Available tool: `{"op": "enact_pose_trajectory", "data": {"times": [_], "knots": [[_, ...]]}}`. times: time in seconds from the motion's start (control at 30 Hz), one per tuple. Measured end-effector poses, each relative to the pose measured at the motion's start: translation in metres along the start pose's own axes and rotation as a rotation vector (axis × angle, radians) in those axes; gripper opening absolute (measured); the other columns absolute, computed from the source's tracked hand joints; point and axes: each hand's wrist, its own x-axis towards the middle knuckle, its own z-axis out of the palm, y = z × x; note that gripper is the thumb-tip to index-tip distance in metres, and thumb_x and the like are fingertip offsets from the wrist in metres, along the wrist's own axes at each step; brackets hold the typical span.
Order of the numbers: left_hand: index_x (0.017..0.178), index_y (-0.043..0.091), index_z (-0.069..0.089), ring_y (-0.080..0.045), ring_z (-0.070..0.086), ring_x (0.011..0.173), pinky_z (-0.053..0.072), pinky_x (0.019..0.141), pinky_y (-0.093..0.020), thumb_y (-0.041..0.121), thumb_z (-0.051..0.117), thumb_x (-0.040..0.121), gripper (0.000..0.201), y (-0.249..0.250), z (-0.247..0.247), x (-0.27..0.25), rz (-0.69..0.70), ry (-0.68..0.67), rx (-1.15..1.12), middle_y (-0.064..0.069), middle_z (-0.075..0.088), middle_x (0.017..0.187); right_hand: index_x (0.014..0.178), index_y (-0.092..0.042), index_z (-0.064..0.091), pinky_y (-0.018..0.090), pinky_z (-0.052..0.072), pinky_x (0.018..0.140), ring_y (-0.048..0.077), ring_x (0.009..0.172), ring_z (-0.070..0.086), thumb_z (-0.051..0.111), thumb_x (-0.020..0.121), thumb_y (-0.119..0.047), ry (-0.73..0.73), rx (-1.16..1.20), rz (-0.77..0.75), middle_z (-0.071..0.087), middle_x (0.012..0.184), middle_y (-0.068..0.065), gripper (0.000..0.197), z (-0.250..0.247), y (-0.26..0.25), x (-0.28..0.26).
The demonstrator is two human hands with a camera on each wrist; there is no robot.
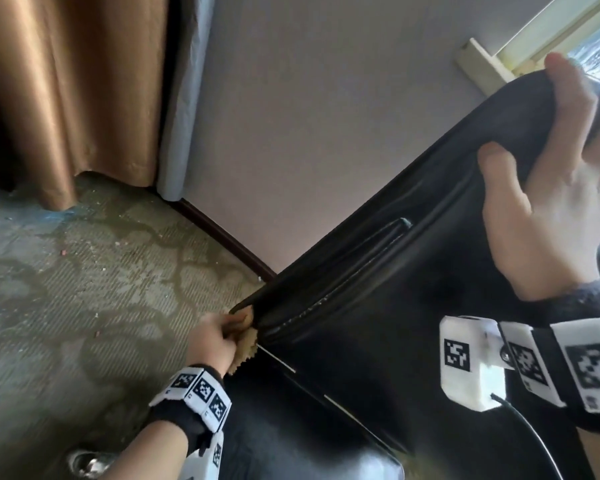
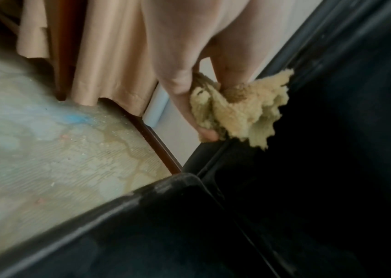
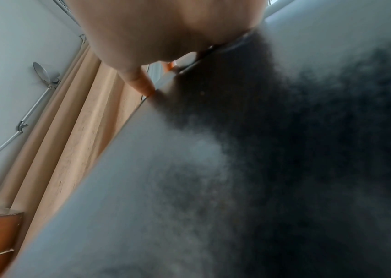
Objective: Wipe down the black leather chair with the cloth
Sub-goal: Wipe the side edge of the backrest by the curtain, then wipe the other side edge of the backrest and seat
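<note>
The black leather chair point(image 1: 378, 306) fills the lower right of my head view, its backrest rising on a slant toward the window frame point(image 1: 520, 46) and its lower edge ending just above the carpet point(image 1: 84, 271). My left hand point(image 1: 215, 341) is low on the chair's outer edge, where the piped seam with pale stitching runs; its grip is curled round the cloth point(image 1: 245, 351), a bunched, fuzzy tan rag, and presses it against the leather there. From the left wrist the cloth point(image 2: 239, 111) shows wadded between my fingers point(image 2: 182, 97) and thumb, with loose flaps spilling onto the chair's dark side point(image 2: 332, 131). My right hand point(image 1: 555, 188) is high on the chair, at the top of the backrest: its grip is wrapped over the rolled top edge, thumb pressed into the front face and fingers hooked over the back. The right wrist camera shows mostly blurred dark leather point(image 3: 285, 150), with the heel of that hand point(image 3: 166, 28) above it and one fingertip on the chair's rim. Away from the chair, a bronze curtain point(image 1: 66, 91) hangs to the carpet, and a plain wall point(image 1: 326, 116) with a dark skirting board stands right behind the backrest. Both wrists wear bands with black-and-white markers.
</note>
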Motion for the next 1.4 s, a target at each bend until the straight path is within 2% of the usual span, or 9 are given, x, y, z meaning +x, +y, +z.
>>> {"op": "enact_pose_trajectory", "data": {"times": [0.2, 0.37, 0.57, 0.73, 0.87, 1.03, 1.17, 1.3, 1.4], "knots": [[0.094, 0.006, 0.073, -0.033, 0.061, 0.094, 0.047, 0.086, -0.035, -0.014, 0.052, 0.073, 0.036, 0.067, -0.07, 0.006, 0.239, 0.343, 0.213, -0.016, 0.064, 0.104, 0.141, -0.034, 0.024, 0.047, -0.008, 0.114, 0.03, 0.141, 0.006, 0.044, 0.08, -0.041, -0.077, -0.133, 0.017, 0.022, 0.147, 0.013, 0.064, -0.016, -0.009, -0.004], [0.102, 0.031, 0.069, -0.033, 0.063, 0.094, 0.051, 0.084, -0.043, -0.002, 0.064, 0.074, 0.043, 0.164, -0.11, -0.023, 0.429, 0.175, 0.209, -0.008, 0.067, 0.101, 0.142, -0.036, 0.026, 0.039, -0.013, 0.114, 0.03, 0.142, 0.007, 0.045, 0.082, -0.042, -0.126, -0.1, 0.044, 0.024, 0.149, 0.012, 0.063, -0.024, -0.012, -0.005], [0.101, 0.029, 0.06, -0.001, 0.061, 0.086, 0.038, 0.075, 0.0, 0.001, 0.077, 0.066, 0.048, 0.263, -0.065, -0.12, 0.762, 0.1, 0.086, 0.013, 0.066, 0.092, 0.141, -0.034, 0.034, 0.041, 0.001, 0.118, 0.022, 0.145, 0.006, 0.04, 0.088, -0.042, -0.146, 0.266, 0.095, 0.022, 0.154, 0.005, 0.055, -0.056, -0.019, -0.013], [0.087, 0.023, 0.055, -0.003, 0.059, 0.084, 0.041, 0.068, -0.001, 0.006, 0.076, 0.063, 0.036, 0.295, -0.003, -0.176, 0.882, 0.022, 0.085, 0.008, 0.063, 0.091, 0.138, -0.032, 0.041, 0.027, 0.038, 0.108, 0.002, 0.13, 0.04, 0.051, 0.093, -0.018, -0.052, 0.811, 0.266, 0.042, 0.143, -0.009, 0.049, -0.092, -0.015, -0.08], [0.093, 0.027, 0.056, 0.002, 0.054, 0.093, 0.038, 0.072, 0.003, -0.005, 0.069, 0.07, 0.042, 0.3, 0.05, -0.194, 0.898, -0.158, 0.164, 0.004, 0.057, 0.106, 0.133, -0.035, 0.043, 0.029, 0.043, 0.103, 0.001, 0.118, 0.052, 0.058, 0.089, -0.005, 0.01, 1.033, 0.522, 0.054, 0.129, -0.014, 0.055, -0.093, 0.028, -0.084], [0.114, 0.031, 0.058, 0.003, 0.051, 0.114, 0.04, 0.101, -0.016, -0.01, 0.058, 0.072, 0.06, 0.307, 0.077, -0.202, 1.049, -0.412, 0.287, 0.015, 0.058, 0.119, 0.112, -0.029, 0.062, 0.011, 0.045, 0.088, -0.003, 0.104, 0.054, 0.065, 0.079, 0.005, 0.205, 0.877, 0.571, 0.059, 0.112, -0.002, 0.048, -0.105, 0.083, -0.077], [0.13, 0.019, 0.051, -0.013, 0.033, 0.135, 0.019, 0.116, -0.036, -0.004, 0.063, 0.071, 0.065, 0.34, 0.08, -0.185, 1.336, 0.063, 0.616, 0.001, 0.046, 0.139, 0.115, -0.014, 0.065, -0.001, 0.03, 0.094, 0.009, 0.108, 0.052, 0.063, 0.077, 0.008, 0.32, 0.548, 0.367, 0.054, 0.119, 0.009, 0.044, -0.12, 0.113, -0.063], [0.148, 0.017, 0.003, -0.012, -0.003, 0.144, -0.005, 0.116, -0.039, 0.048, 0.07, 0.069, 0.108, 0.355, 0.089, -0.169, 1.063, 0.082, 1.002, 0.001, 0.008, 0.156, 0.111, -0.011, 0.064, 0.026, 0.048, 0.088, 0.025, 0.104, 0.05, 0.051, 0.081, -0.007, 0.243, 0.251, 0.116, 0.048, 0.124, 0.011, 0.034, -0.105, 0.097, -0.036], [0.147, 0.018, 0.016, -0.016, 0.013, 0.143, 0.003, 0.116, -0.042, 0.051, 0.076, 0.058, 0.112, 0.349, 0.088, -0.161, 1.083, 0.14, 1.022, -0.002, 0.024, 0.151, 0.105, -0.014, 0.065, 0.035, 0.049, 0.067, 0.027, 0.095, 0.048, 0.046, 0.078, -0.016, 0.126, 0.079, 0.052, 0.046, 0.121, 0.008, 0.033, -0.092, 0.087, -0.027]]}}
